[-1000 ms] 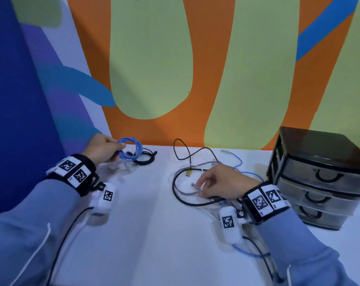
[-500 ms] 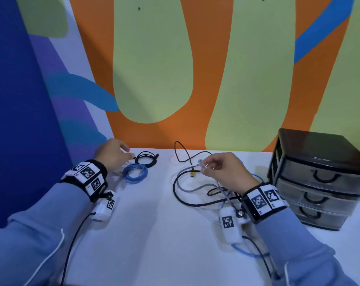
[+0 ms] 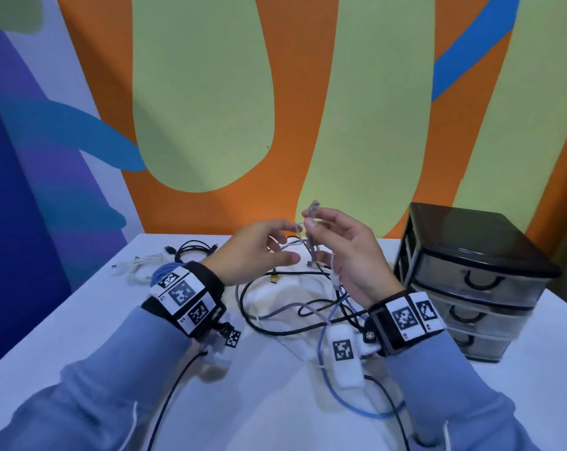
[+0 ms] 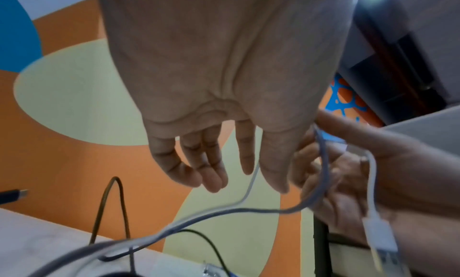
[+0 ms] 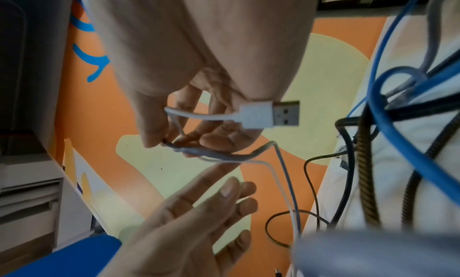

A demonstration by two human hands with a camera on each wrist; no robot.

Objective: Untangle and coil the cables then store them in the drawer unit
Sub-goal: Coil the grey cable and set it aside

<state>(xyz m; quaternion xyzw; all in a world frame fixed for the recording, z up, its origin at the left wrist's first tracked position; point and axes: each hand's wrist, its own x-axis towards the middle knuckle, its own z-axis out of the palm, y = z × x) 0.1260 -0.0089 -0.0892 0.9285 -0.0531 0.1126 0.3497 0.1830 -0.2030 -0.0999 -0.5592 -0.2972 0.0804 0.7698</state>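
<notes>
My right hand (image 3: 344,249) is raised above the table and pinches the plug end of a grey cable (image 3: 312,242) between thumb and forefinger. A white USB cable hangs from the same hand, its plug (image 5: 259,114) below the palm. My left hand (image 3: 259,252) reaches toward it with loose, straight fingers; one fingertip (image 5: 224,166) meets the white cable. A tangle of black, blue and grey cables (image 3: 291,307) lies under both hands. The black drawer unit (image 3: 470,278) stands at the right, all three drawers closed.
A coiled blue cable (image 3: 163,271), a coiled black cable (image 3: 194,249) and a coiled white cable (image 3: 139,268) lie at the table's (image 3: 80,320) back left. The painted wall rises directly behind the table. Bare tabletop shows at the front left.
My left hand set the blue coil down at the back left and crossed to the right hand. My right hand lifted the grey cable's end off the table.
</notes>
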